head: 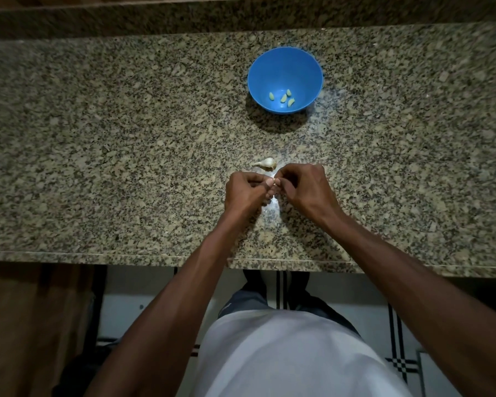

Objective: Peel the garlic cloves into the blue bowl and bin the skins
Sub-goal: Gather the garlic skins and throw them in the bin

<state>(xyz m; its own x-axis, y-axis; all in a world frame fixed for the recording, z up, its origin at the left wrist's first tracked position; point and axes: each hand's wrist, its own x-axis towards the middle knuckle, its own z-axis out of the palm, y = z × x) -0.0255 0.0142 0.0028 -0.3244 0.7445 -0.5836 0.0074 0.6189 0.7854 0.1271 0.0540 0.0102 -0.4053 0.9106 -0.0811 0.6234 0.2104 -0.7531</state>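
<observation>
left hand (245, 193) and right hand (304, 187): fingers curled, pinching one garlic clove (274, 183), mostly hidden | garlic bulb (267, 163): just beyond hands | blue bowl (285, 67): four peeled cloves (283, 98), toward worktop (98, 138) back edge

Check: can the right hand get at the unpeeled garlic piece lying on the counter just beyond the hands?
Probably yes. The garlic piece lies on bare counter just beyond the right hand, nothing between them. But both hands pinch a clove together, so the right hand is occupied.

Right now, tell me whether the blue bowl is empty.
Not empty: the blue bowl stands upright on the counter with four peeled cloves at its bottom.
</observation>
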